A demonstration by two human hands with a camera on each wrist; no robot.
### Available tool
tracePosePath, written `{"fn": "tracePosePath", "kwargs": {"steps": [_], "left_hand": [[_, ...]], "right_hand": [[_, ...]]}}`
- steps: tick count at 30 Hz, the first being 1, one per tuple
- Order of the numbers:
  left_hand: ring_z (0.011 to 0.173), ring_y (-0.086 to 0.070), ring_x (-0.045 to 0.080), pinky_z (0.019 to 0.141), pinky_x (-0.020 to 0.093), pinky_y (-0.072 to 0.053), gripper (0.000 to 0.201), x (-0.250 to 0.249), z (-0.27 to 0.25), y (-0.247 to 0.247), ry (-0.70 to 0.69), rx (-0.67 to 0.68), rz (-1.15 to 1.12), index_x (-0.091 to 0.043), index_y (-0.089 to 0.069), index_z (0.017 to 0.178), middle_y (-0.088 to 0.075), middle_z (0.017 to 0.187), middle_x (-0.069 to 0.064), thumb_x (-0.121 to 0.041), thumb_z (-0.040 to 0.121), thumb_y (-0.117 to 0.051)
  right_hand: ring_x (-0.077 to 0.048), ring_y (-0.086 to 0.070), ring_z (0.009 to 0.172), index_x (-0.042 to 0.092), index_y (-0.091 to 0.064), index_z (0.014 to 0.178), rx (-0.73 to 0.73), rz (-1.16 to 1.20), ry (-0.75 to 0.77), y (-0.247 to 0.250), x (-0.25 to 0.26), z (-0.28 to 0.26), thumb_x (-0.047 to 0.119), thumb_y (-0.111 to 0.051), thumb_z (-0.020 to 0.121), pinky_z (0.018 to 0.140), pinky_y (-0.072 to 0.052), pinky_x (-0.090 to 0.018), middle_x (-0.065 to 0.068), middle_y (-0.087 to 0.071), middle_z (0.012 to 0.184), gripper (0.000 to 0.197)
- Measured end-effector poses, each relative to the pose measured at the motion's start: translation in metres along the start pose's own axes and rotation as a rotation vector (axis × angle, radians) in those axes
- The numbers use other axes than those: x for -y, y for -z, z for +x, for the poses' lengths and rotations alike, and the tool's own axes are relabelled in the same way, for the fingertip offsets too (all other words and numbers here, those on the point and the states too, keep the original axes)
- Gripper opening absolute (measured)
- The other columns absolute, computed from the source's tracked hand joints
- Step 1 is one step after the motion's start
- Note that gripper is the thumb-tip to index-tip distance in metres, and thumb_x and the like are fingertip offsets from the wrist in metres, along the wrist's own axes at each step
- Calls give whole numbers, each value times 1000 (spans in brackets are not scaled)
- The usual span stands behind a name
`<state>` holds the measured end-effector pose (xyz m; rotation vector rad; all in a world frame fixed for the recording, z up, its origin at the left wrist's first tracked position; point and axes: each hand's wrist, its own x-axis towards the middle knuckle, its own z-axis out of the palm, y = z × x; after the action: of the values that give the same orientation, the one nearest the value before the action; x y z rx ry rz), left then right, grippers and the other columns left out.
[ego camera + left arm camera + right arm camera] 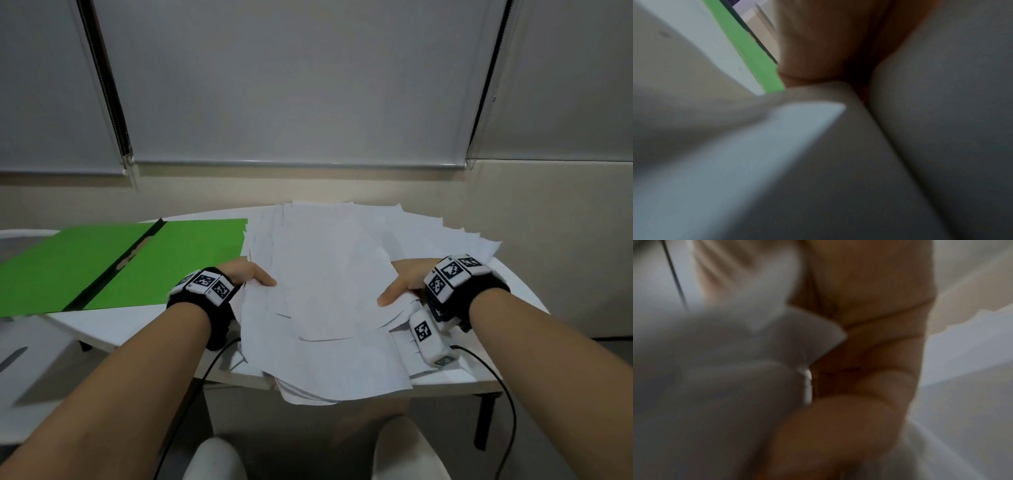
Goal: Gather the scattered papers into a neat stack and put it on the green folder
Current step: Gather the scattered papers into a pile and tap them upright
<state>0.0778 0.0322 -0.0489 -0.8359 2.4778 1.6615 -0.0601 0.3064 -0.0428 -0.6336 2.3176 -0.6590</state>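
A loose, fanned pile of white papers (325,274) covers the middle of the white table and hangs over its near edge. The green folder (191,260) lies open and flat to the left, its right edge touching the pile. My left hand (250,272) grips the pile's left side, thumb on top and fingers hidden underneath. My right hand (407,281) grips the right side the same way. The blurred left wrist view shows my left hand (828,40) against the papers (941,113), with a strip of green folder (748,48) behind. In the right wrist view my fingers (869,337) curl under sheets of paper (715,369).
The table (137,325) has a rounded far edge against a beige wall with grey roller blinds. A lower white surface (34,359) adjoins it at the left. Black cables (507,394) hang from both wrists below the table. A dark table leg (486,421) stands at right.
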Motion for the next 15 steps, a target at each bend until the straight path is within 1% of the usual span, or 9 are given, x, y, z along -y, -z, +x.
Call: {"fn": "tracePosePath", "kwargs": {"steps": [1, 2, 3, 5, 7, 9, 10, 12, 15], "left_hand": [[80, -61, 28, 72, 31, -50, 8, -1, -3, -1, -33, -30, 19, 1, -64, 88, -65, 94, 9, 2, 80, -66], [87, -61, 29, 78, 31, -48, 15, -3, -5, -2, -81, -62, 9, 1, -64, 94, -65, 97, 9, 5, 80, -65], [95, -61, 30, 82, 32, -47, 24, -2, -7, -3, -133, -84, -11, 2, -63, 102, -65, 100, 8, 8, 79, -65], [98, -59, 29, 78, 30, -47, 32, 0, -9, -2, -215, -110, -111, -1, -60, 106, -65, 90, 4, 13, 77, -63], [91, -61, 26, 63, 26, -50, 36, 0, -11, 0, -275, -126, -236, -1, -60, 107, -64, 83, 2, 17, 76, -61], [72, -68, 21, 53, 22, -54, 35, -4, -13, 2, -336, -123, -325, -1, -61, 103, -70, 74, 1, 19, 75, -59], [62, -69, 14, 50, 18, -54, 32, -7, -13, 3, -362, -115, -354, -3, -61, 98, -72, 67, -3, 20, 75, -58], [53, -68, 6, 49, 15, -53, 31, -15, -15, 5, -404, -100, -400, -6, -62, 90, -72, 58, -8, 18, 71, -62], [53, -67, 3, 50, 13, -52, 31, -26, -19, 5, -469, -53, -401, -7, -63, 86, -71, 58, -9, 13, 62, -67]], "right_hand": [[-24, -64, 107, 18, -65, 109, -16, -62, -5, -3, 4, -3, 49, -85, 51, 106, -41, -41, 0, -72, 107, 68], [-23, -62, 107, 19, -64, 106, -52, -160, -19, -5, 8, -6, 63, -75, 58, 106, -39, -37, 0, -72, 105, 66], [-23, -60, 108, 17, -62, 102, -109, -250, -56, -5, 13, -10, 70, -60, 70, 106, -36, -34, -1, -69, 103, 62], [-24, -55, 106, 13, -59, 93, -256, -282, -99, -2, 16, -20, 63, -42, 87, 97, -35, -34, -3, -62, 96, 54], [-25, -58, 94, 6, -61, 91, -359, -101, -43, 4, 10, -20, 51, -51, 89, 85, -40, -30, -9, -63, 93, 46], [-25, -63, 90, 3, -62, 108, -453, 259, 49, 10, -1, -15, 30, -70, 82, 88, -47, -31, -8, -67, 104, 39], [-23, -65, 87, 3, -60, 113, -492, 390, 80, 13, -6, -14, 21, -75, 77, 89, -49, -33, -8, -68, 105, 42], [-21, -67, 86, 5, -57, 119, -500, 509, 80, 17, -13, -13, 17, -80, 70, 91, -51, -35, -6, -68, 105, 56], [-27, -63, 105, 6, -44, 135, -505, 608, 82, 20, -14, -13, 21, -85, 63, 99, -48, -42, -8, -62, 122, 84]]}}
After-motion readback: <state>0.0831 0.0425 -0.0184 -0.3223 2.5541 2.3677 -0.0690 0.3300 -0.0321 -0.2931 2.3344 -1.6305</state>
